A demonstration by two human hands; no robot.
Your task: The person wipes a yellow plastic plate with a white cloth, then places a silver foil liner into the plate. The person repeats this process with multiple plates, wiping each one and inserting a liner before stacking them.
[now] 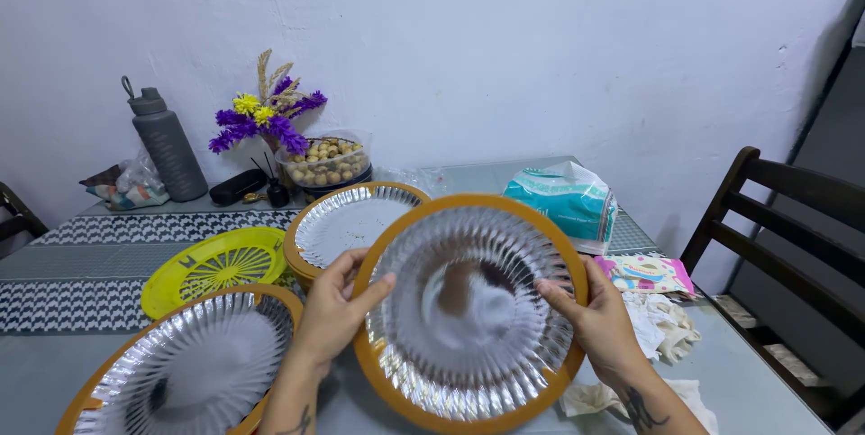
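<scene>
I hold a round silver foil plate with an orange rim (468,309) tilted up toward me over the table. My left hand (332,309) grips its left edge, thumb on the shiny face. My right hand (596,320) grips its right edge the same way. A second silver plate with an orange rim (347,219) lies just behind it. A third one (185,370) lies at the front left, close to my left forearm.
A yellow plastic plate holder (212,265) lies left of centre. At the back stand a grey bottle (167,142), purple and yellow flowers (266,119) and a bag of round snacks (326,163). A teal packet (563,201), crumpled cloths (662,322) and a dark chair (793,237) are on the right.
</scene>
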